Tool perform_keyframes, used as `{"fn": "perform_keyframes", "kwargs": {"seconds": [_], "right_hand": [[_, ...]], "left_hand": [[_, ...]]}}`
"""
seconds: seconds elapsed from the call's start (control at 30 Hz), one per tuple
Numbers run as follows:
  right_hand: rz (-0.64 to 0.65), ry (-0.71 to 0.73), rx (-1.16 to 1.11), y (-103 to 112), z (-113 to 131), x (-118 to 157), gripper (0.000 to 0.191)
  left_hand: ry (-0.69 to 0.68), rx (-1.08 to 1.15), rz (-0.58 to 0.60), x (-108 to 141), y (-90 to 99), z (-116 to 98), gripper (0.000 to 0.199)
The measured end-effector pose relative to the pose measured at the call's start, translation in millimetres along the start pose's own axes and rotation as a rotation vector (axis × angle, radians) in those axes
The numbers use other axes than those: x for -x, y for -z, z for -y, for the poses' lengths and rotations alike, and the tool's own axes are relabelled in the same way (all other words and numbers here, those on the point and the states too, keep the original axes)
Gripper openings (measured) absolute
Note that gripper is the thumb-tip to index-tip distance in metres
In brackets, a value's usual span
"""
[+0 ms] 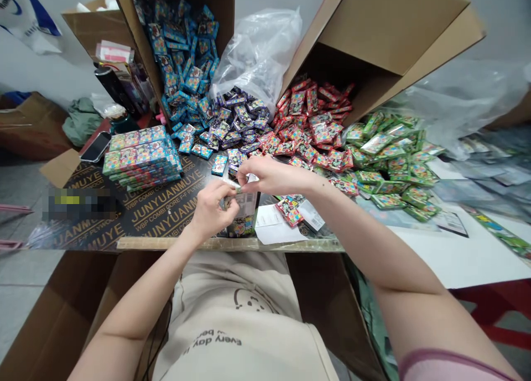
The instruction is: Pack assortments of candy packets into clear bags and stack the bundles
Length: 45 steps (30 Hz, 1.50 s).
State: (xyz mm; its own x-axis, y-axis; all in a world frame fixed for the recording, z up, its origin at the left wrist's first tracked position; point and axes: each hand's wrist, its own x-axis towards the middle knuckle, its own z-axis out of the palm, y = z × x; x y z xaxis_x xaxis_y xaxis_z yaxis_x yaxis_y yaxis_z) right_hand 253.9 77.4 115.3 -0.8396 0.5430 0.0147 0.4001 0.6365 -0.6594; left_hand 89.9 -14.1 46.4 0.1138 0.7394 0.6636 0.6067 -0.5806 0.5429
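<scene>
Both hands meet at the top of an upright small printed box (244, 218) near the table's front edge. My left hand (213, 208) is closed in a pinch at the box's upper left, by a small whitish strip (231, 183). My right hand (265, 175) pinches at the top right of the same box; what lies between its fingertips is too small to name. Beside the box, on the right, are a white paper (271, 226) and a red packet (289, 210). Just behind the hands lies a small blue packet (219, 165).
Piles of blue (193, 77), purple (238, 121), red (315, 121) and green packets (394, 160) spread from cardboard boxes and across the table. Stacked packets (143, 157), a phone (95, 147) and a dark bottle (112, 85) stand left. A clear plastic bag (259, 49) lies behind.
</scene>
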Motion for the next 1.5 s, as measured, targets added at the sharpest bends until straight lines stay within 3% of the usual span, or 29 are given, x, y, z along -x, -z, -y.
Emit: {"fn": "perform_keyframes", "kwargs": {"seconds": [0.1,0.33,0.47,0.57,0.67,0.73,0.8,0.87,0.97,1.07,1.2,1.3,1.37,1.5], "right_hand": [[0.004,-0.012,0.029,-0.9,-4.9,-3.1,0.011],[0.043,-0.059,0.116,-0.5,-8.3,-10.2,0.013],[0.042,-0.063,-0.024,-7.1,-10.6,-9.8,0.015],[-0.072,-0.093,-0.272,-19.3,-15.4,-7.1,0.012],[-0.293,-0.173,-0.494,-34.1,-30.3,-1.8,0.012],[-0.479,-0.215,-0.511,-43.4,-47.5,5.4,0.008],[-0.601,-0.27,-0.364,-54.0,-67.9,16.7,0.007],[-0.539,-0.346,-0.138,-68.4,-86.7,30.1,0.005],[-0.285,-0.425,0.105,-97.5,-103.8,47.0,0.006],[-0.19,-0.454,0.23,-125.5,-107.6,55.9,0.01],[-0.297,-0.433,0.288,-147.4,-106.7,61.9,0.008],[-0.365,-0.355,0.274,-155.8,-108.0,66.1,0.002],[-0.391,-0.307,0.273,-160.0,-108.9,68.2,0.01],[-0.425,-0.294,0.283,-166.4,-109.2,69.7,0.021]], "left_hand": [[0.028,0.001,-0.026,-0.5,-2.1,-2.8,0.008],[0.06,-0.041,-0.097,1.4,-13.6,1.2,0.023],[0.027,-0.117,-0.078,3.6,-15.8,1.4,0.02],[-0.016,-0.171,-0.051,4.8,-16.4,-1.1,0.012],[-0.056,-0.227,-0.024,6.6,-12.0,3.5,0.017],[-0.01,-0.272,-0.034,9.0,-1.5,14.7,0.019],[0.111,-0.36,-0.032,12.9,15.2,31.5,0.02],[0.261,-0.54,0.055,18.2,33.8,49.2,0.023],[0.348,-0.771,0.328,27.9,49.3,67.4,0.026],[0.267,-0.628,0.642,36.8,39.8,73.8,0.049],[0.223,-0.322,1.012,42.0,11.3,78.0,0.087],[0.194,-0.293,1.077,39.6,-1.5,80.9,0.094],[0.18,-0.341,1.07,35.9,-4.9,81.4,0.092],[0.277,-0.307,1.007,26.2,-0.8,77.4,0.051]]}}
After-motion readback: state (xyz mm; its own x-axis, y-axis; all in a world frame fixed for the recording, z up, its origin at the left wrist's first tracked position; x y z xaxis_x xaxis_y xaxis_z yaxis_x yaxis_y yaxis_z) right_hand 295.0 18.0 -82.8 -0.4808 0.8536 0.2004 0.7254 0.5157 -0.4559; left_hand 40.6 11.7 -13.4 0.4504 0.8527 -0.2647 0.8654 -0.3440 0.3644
